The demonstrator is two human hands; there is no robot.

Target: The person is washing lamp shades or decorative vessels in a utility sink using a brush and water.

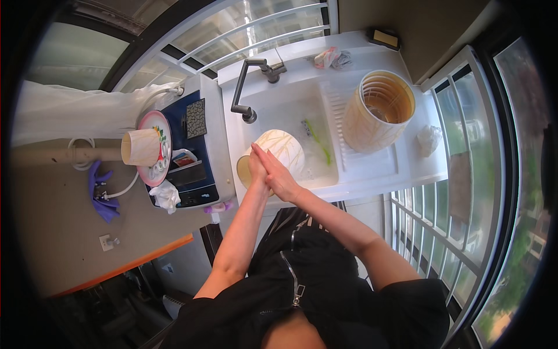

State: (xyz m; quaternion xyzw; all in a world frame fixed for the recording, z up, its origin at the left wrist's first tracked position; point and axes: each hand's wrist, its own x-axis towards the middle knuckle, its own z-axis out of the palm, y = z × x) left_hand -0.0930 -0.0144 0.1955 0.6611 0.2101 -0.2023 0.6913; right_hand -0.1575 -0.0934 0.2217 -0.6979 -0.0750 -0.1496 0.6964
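My left hand [258, 169] and my right hand [280, 174] press together palm to palm, fingers straight and side by side. No object shows between them. Under them a white lampshade [285, 146] with a tan grass pattern lies tilted in the white sink [279, 94], its wide opening towards the left. My hands hide part of its middle. Whether they touch the shade I cannot tell. To their right, a green-handled brush [323, 148] lies in the wet basin. A dark grey faucet [237, 91] reaches over the basin.
A larger lampshade [370, 124] stands on the ribbed drainboard [340, 148]. At left, a small lampshade [146, 146] rests against a pink-rimmed plate [150, 174] on the washing machine [213, 174]. Crumpled cloths [332, 59] and a plastic bag [429, 140] lie on the sink's edges.
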